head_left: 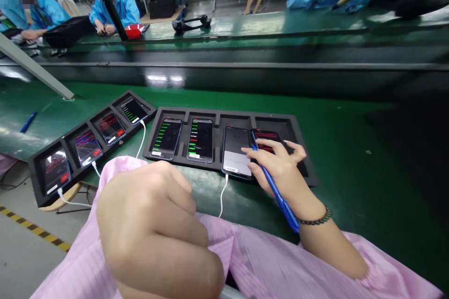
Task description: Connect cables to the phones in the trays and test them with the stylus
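Observation:
My right hand holds a blue pen slantwise. It hovers over the right end of a black foam tray, its fingertips near a phone with a grey and white screen. Behind the fingers, a phone with red text is partly hidden. Two phones with mostly green text, a left one and a right one, lie in the same tray. My left hand is closed in a fist close to the camera; whatever it may hold is hidden.
A second foam tray with several lit phones sits angled at the left. White cables run from some phones. Another blue pen lies far left. A slanted metal post meets the green bench. Co-workers in blue sit opposite.

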The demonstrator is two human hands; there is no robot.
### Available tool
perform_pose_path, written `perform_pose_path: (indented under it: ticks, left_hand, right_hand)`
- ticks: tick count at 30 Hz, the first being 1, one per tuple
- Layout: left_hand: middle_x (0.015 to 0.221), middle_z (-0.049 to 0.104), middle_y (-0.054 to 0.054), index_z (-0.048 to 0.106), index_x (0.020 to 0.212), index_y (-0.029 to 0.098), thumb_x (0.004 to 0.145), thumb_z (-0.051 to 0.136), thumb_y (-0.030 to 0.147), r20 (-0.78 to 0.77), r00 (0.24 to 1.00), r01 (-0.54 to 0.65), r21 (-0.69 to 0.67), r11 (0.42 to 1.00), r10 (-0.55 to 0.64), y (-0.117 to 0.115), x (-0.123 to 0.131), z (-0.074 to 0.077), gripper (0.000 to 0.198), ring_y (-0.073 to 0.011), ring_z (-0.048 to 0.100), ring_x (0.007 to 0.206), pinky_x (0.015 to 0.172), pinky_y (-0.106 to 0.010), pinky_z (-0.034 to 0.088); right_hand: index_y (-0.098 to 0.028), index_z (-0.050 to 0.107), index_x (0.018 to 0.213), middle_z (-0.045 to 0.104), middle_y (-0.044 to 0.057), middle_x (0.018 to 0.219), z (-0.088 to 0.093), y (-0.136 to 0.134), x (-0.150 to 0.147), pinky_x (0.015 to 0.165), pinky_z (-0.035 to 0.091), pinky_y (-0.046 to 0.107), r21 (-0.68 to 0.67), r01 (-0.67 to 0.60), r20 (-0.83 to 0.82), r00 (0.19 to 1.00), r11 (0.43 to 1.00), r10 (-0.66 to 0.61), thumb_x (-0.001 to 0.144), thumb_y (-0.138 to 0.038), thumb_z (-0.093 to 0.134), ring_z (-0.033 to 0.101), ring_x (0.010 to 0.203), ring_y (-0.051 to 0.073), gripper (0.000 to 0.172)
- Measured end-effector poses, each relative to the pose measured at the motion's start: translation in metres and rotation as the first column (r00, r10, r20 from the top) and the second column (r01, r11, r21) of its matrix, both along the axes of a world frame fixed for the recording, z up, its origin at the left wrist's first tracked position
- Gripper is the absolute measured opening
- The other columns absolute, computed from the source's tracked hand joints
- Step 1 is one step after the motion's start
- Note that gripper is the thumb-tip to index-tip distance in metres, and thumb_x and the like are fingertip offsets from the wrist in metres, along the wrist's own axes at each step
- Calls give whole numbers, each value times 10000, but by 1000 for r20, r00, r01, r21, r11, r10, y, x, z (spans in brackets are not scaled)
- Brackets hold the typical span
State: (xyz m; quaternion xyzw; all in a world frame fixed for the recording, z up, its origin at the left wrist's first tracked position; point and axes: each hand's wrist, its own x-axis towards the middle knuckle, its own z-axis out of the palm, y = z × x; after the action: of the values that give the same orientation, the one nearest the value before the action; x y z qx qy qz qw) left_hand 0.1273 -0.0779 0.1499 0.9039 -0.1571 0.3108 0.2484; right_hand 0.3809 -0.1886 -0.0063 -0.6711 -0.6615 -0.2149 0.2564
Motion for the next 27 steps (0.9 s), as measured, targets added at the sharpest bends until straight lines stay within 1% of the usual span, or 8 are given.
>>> perform_pose_path:
  ticks: [2, 5, 9, 12, 17, 19, 22, 27]
  left_hand:
    - [427, 406, 49, 636, 648, 227, 886, 603, 252, -7, 995, -100, -29, 995, 100, -4, -2, 1, 241, -92, 315, 335, 391, -311, 334]
    - [427, 381, 41, 562, 563, 239, 863, 625, 222, -154, 968, -203, -5, 979, 200, -8, -5, 12, 307, -110, 339, 365, 406, -319, 353]
    - [440, 367, 29, 475, 502, 233, 856, 617, 225, -342, 920, -181, 67, 981, 193, -4, -4, 31, 381, -126, 353, 396, 424, -326, 371]
    - [450, 372, 38, 505, 535, 235, 854, 623, 234, -286, 941, -171, 61, 983, 181, 1, 0, 28, 340, -116, 336, 389, 425, -318, 366]
    - [438, 331, 54, 591, 627, 235, 900, 571, 307, -6, 994, -107, 29, 994, 107, 5, 13, 4, 283, -112, 322, 358, 415, -318, 360]
    - [437, 338, 54, 603, 650, 235, 910, 558, 321, -5, 995, -103, 53, 993, 103, 6, 16, 1, 278, -116, 331, 359, 415, -318, 367]
    - [444, 355, 55, 610, 677, 242, 895, 591, 322, -66, 989, -124, 103, 987, 131, 7, 17, 8, 233, -116, 349, 360, 419, -310, 379]
    - [453, 375, 58, 631, 720, 253, 856, 655, 311, -161, 970, -159, 134, 978, 180, 11, 13, 16, 150, -113, 364, 363, 432, -306, 403]
  right_hand:
    - [-221, 692, 933, 758, 36, 898, 0, -1, -2, 999, 223, 464, -2, -8, 3, 1000, 1000, 8, 979, -290, 436, 633, 1014, 244, 270]
    - [-220, 693, 958, 758, 51, 929, 1, -2, -4, 1008, 215, 474, -48, -20, 2, 1000, 999, 20, 973, -338, 456, 624, 1040, 261, 265]
    - [-208, 685, 1025, 749, 86, 1015, 0, -3, -6, 1022, 199, 504, -131, -51, -5, 999, 990, 51, 953, -430, 480, 597, 1084, 296, 310]
    - [-210, 680, 1063, 745, 79, 1015, -3, -2, -4, 1014, 199, 501, -111, -35, 0, 999, 993, 35, 964, -360, 441, 593, 1072, 284, 299]
    - [-252, 686, 1058, 722, 21, 814, -6, -1, 0, 935, 253, 444, -44, 36, -18, 999, 998, -37, 970, -259, 401, 601, 863, 215, 298]
    - [-252, 678, 1051, 692, 0, 732, -6, 0, -1, 879, 276, 414, -38, 59, -49, 997, 998, -60, 974, -251, 407, 590, 764, 188, 281]
    - [-223, 649, 1067, 657, -11, 696, -4, 1, -3, 804, 303, 372, -18, 105, -133, 985, 994, -107, 970, -232, 432, 554, 622, 147, 238]
    - [-190, 614, 868, 681, 10, 720, 4, 4, -5, 769, 300, 359, 80, 72, -127, 990, 994, -61, 956, -199, 500, 569, 607, 141, 144]
